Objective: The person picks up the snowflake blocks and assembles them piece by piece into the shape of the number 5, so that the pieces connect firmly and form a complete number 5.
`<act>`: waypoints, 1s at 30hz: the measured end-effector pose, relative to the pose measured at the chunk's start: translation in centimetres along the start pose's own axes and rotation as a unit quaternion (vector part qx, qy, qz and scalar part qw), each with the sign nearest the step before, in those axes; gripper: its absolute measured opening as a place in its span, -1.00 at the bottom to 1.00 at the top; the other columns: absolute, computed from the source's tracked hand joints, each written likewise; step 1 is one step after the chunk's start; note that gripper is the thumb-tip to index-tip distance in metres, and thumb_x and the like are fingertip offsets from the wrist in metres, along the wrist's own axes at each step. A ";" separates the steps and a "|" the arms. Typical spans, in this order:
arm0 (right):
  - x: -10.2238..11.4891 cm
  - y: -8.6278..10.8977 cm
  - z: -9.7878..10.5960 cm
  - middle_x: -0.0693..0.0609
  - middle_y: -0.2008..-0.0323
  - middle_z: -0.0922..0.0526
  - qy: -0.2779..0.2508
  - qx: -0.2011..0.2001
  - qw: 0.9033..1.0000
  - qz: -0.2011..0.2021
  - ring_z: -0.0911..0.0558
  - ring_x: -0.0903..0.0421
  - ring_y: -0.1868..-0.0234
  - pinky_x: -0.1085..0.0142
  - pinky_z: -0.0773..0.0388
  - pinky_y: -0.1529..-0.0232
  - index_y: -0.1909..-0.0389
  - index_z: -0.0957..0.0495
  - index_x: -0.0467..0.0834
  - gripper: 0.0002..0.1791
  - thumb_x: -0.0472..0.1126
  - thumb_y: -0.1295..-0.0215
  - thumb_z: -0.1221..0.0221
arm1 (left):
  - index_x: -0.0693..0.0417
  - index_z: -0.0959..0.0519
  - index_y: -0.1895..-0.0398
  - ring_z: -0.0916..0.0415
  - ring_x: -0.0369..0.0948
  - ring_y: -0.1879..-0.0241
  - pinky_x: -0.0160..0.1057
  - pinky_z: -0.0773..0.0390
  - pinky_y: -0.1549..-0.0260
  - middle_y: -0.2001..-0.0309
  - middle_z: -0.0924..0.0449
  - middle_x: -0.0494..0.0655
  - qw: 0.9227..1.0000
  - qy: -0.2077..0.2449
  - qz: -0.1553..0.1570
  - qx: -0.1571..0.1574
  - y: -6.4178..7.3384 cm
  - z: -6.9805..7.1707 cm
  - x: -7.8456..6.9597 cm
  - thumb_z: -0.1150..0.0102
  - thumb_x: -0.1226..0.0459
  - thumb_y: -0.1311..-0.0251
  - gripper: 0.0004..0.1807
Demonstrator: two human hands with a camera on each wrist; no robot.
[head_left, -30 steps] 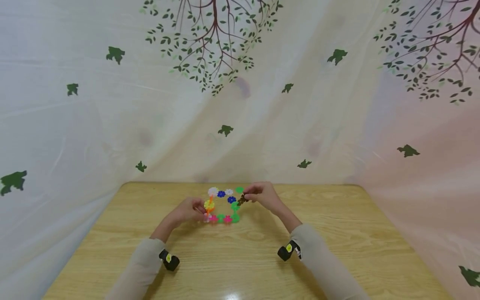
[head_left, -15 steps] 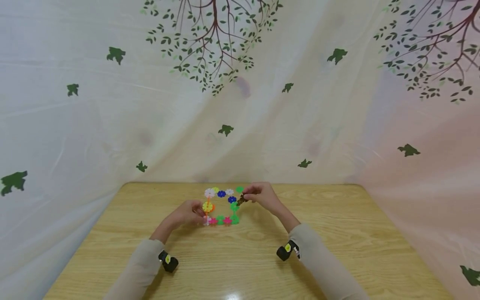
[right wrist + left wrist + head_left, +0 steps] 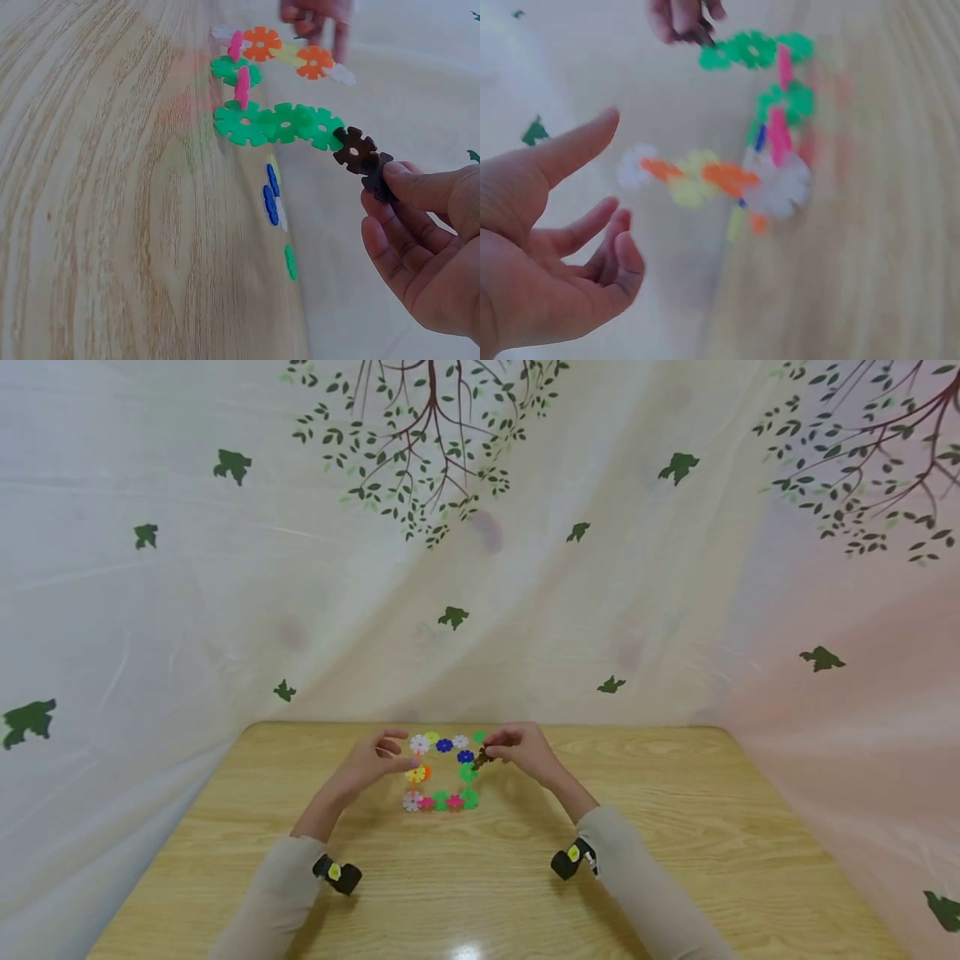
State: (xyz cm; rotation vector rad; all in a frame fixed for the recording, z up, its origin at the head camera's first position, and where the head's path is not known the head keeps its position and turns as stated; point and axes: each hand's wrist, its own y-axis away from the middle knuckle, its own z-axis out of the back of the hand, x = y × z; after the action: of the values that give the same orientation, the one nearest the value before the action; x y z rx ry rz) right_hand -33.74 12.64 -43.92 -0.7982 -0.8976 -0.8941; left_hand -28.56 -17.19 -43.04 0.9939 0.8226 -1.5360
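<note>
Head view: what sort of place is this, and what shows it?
Probably a screened tabletop recording spot, judging by the wooden table, the leaf-printed sheet behind it and the black wrist cameras.

The head view, farthest off, looks forward and down from behind and above the left grip (image 3: 371,765) and right grip (image 3: 527,755), onto the table (image 3: 465,885). The left wrist view, close beside its grip, faces past it toward the right grip; the right wrist view, also close, faces the left grip. Both share the disc chain (image 3: 441,801) between the grips.
</note>
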 end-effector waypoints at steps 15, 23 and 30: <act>0.6 -0.8 -1.1 -0.27 0.19 -0.77 0.002 -0.020 1.000 0.019 -0.68 0.24 0.30 -0.10 -0.70 0.22 0.17 -0.73 -0.35 -0.86 -0.39 -0.29 -0.32 | 0.29 -0.52 -0.25 -0.63 0.03 -0.10 -0.13 -0.68 -0.06 -0.14 -0.61 0.26 0.995 0.061 -0.074 0.036 -3.2 -6.6 -2.4 -0.30 0.32 -0.33 -0.55; 0.5 -1.2 -1.5 -0.26 0.19 -0.77 0.002 -0.024 0.999 0.024 -0.69 0.17 0.27 -0.02 -0.70 0.24 0.17 -0.73 -0.34 -0.86 -0.36 -0.30 -0.33 | 0.21 -0.63 -0.13 -0.67 0.01 -0.05 -0.08 -0.70 -0.02 -0.11 -0.68 0.18 0.993 0.066 -0.076 0.065 -4.3 -7.7 -0.9 -0.33 0.30 -0.31 -0.65; 0.9 -1.6 -0.6 -0.31 0.14 -0.74 -0.001 -0.035 0.999 0.016 -0.64 0.18 0.29 0.09 -0.72 0.27 0.04 -0.67 -0.38 -0.77 -0.34 -0.34 -0.30 | 0.18 -0.65 -0.12 -0.66 -0.10 0.03 -0.13 -0.69 0.03 -0.08 -0.69 0.17 0.995 0.061 -0.066 0.050 -4.6 -6.8 -0.6 -0.33 0.28 -0.31 -0.66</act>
State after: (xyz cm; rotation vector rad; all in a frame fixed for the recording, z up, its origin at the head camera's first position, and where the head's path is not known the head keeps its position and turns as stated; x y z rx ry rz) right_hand -34.68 11.22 -43.01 -0.8708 -0.8570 -0.9009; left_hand -31.89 -10.04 -45.26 1.1344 0.9192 -1.6562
